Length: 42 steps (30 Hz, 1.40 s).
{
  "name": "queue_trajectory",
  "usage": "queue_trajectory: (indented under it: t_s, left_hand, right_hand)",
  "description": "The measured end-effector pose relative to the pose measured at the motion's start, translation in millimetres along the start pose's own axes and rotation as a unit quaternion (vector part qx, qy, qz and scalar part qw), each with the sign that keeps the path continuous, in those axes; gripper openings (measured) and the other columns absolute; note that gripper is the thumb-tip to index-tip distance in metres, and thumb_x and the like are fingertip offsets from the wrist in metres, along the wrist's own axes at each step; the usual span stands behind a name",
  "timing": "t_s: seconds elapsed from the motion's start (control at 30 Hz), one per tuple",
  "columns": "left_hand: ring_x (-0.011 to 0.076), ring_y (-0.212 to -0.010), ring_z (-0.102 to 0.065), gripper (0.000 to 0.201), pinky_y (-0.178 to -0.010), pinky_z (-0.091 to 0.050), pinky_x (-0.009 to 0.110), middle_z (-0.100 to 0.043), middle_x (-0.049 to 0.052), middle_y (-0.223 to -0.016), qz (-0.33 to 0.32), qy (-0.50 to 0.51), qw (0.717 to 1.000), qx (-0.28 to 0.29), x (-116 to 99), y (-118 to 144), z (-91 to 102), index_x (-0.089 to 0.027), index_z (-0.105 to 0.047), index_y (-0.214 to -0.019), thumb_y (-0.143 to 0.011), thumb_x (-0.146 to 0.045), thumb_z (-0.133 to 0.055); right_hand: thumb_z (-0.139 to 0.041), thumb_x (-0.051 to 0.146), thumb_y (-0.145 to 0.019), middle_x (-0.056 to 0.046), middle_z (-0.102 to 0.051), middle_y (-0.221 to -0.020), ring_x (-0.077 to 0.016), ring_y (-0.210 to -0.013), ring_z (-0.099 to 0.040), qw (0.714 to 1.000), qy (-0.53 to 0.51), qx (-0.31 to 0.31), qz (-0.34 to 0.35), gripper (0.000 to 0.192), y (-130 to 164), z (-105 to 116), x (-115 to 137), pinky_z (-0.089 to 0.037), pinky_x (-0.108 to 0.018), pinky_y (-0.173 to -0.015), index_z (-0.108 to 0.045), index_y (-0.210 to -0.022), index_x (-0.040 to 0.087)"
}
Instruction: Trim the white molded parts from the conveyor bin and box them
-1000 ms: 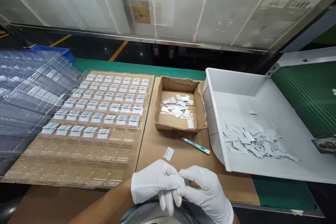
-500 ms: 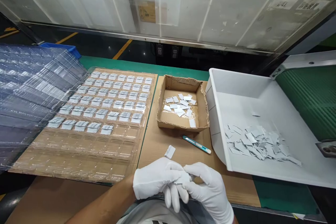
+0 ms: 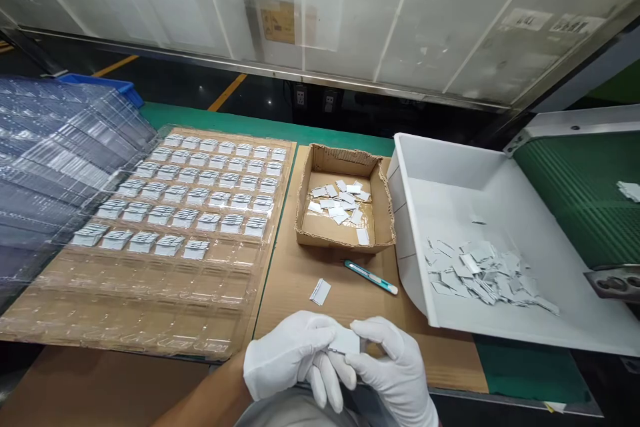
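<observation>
In front of my body, a small flat white rectangular piece (image 3: pixel 346 340) is between my two hands. My left hand (image 3: pixel 295 355), in a white glove, grips it from the left with the thumb on top and other fingers curled beneath. The thumb and forefinger of my gloved right hand (image 3: pixel 395 363) pinch at its right edge. Whether more pieces lie under it is hidden. Just beyond my hands, a small stack of similar white pieces (image 3: pixel 320 291) rests on the cardboard. A teal utility knife (image 3: pixel 371 277) lies to its right.
At left, a clear compartment tray (image 3: pixel 165 280) holds rows of white stacks beside piled plastic trays (image 3: pixel 65 153). An open cardboard box (image 3: pixel 345 243) and a large white bin (image 3: pixel 450 180) contain loose pieces. A green ribbed belt (image 3: pixel 560 180) with white pieces stands far right.
The view has turned slightly to the right, bringing white pieces on the green belt into sight. The piece in my hands now shows more of its flat face.
</observation>
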<state>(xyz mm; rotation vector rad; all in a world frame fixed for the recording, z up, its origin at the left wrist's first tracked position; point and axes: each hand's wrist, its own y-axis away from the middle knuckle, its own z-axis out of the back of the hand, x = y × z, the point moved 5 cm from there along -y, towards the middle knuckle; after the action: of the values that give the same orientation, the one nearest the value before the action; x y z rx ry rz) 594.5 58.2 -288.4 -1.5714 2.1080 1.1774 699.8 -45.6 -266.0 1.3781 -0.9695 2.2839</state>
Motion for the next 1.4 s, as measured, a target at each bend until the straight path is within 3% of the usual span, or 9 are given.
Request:
queue_trajectory:
  t_s: [0.47,0.63,0.83,1.07,1.4]
  left_hand:
    - [0.0150,-0.046,-0.066,0.049,-0.036,-0.046,0.017,-0.073,0.015,-0.071,0.006,0.028,1.000,-0.007,-0.9,-2.9,3.5,-0.006,-0.068,-0.089,-0.078,-0.054,-0.067]
    - [0.0160,-0.045,-0.066,0.048,-0.036,-0.047,0.018,-0.073,0.014,-0.070,0.006,0.035,0.998,-0.043,-5.5,-2.4,8.4,-0.007,-0.068,-0.082,-0.076,-0.055,-0.068]
    - [0.0143,-0.047,-0.067,0.048,-0.037,-0.047,0.016,-0.072,0.011,-0.070,0.029,-0.002,0.997,-0.073,-4.8,-1.9,11.4,-0.008,-0.065,-0.077,-0.072,-0.055,-0.073]
    - [0.0129,-0.046,-0.064,0.052,-0.037,-0.046,0.016,-0.068,0.009,-0.063,0.018,-0.007,0.998,-0.060,-1.9,-6.5,10.2,-0.008,-0.065,-0.071,-0.072,-0.060,-0.070]
    - [0.0139,-0.046,-0.065,0.055,-0.037,-0.047,0.017,-0.071,0.012,-0.069,0.007,0.008,0.998,-0.068,3.4,-7.8,13.5,-0.006,-0.067,-0.081,-0.072,-0.060,-0.071]
  right_hand:
    - [-0.074,0.043,-0.080,0.001,-0.068,-0.071,-0.0118,-0.057,-0.064,1.000,-0.002,-0.002,-0.022,0.024,-0.8,-0.8,-4.7,-0.054,-0.018,-0.054,-0.071,-0.093,0.023]
    - [-0.075,0.041,-0.079,0.000,-0.069,-0.073,-0.0141,-0.060,-0.065,0.999,-0.003,-0.039,-0.033,0.024,3.8,3.4,-7.9,-0.054,-0.021,-0.055,-0.071,-0.096,0.025]
    - [-0.077,0.038,-0.078,0.001,-0.070,-0.077,-0.0142,-0.063,-0.066,0.999,-0.009,-0.012,-0.044,0.025,7.7,0.3,-13.7,-0.054,-0.021,-0.058,-0.070,-0.099,0.026]
    - [-0.078,0.040,-0.076,0.001,-0.071,-0.077,-0.0135,-0.062,-0.067,0.998,-0.014,-0.006,-0.060,0.027,8.9,-2.5,-19.8,-0.054,-0.020,-0.057,-0.071,-0.098,0.026]
    - [-0.077,0.045,-0.076,0.000,-0.070,-0.070,-0.0143,-0.058,-0.065,0.995,-0.016,0.002,-0.099,0.029,8.9,-2.7,-23.4,-0.052,-0.022,-0.055,-0.072,-0.092,0.022]
